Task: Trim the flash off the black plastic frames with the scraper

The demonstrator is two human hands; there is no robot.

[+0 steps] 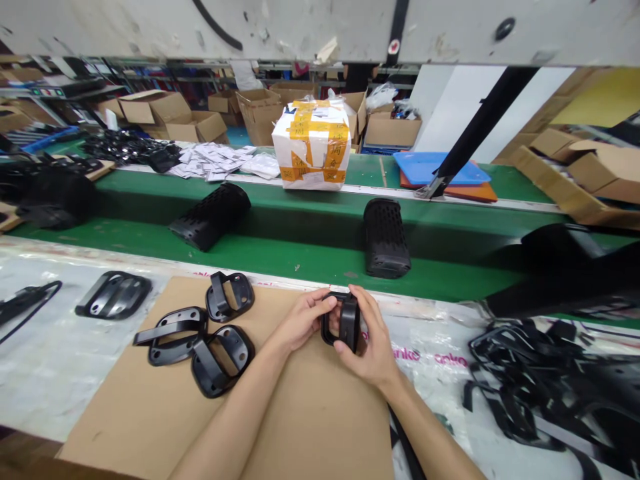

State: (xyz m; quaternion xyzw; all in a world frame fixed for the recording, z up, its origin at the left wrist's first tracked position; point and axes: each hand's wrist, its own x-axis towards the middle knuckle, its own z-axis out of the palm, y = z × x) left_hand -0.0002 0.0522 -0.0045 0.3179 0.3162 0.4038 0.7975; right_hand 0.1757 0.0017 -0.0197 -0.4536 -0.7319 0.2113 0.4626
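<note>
Between my two hands is a black plastic frame with a raised handle strap (349, 325), held above the cardboard sheet (310, 413). My left hand (311, 319) pinches its left edge between thumb and fingers. Around its right side curl the fingers of my right hand (373, 337), with the thumb at the lower edge. To the left, several similar black handle frames (223, 360) lie on the cardboard. Another black frame (114, 295) rests farther left on the plastic-covered table (30, 373).
Beyond the table runs a green conveyor (305, 250) carrying black perforated housings (386, 237). A taped white box (313, 143) stands behind it. At right lies a heap of black straps and parts (545, 387). A black post (480, 133) and a grey overhead panel (300, 30) frame the space.
</note>
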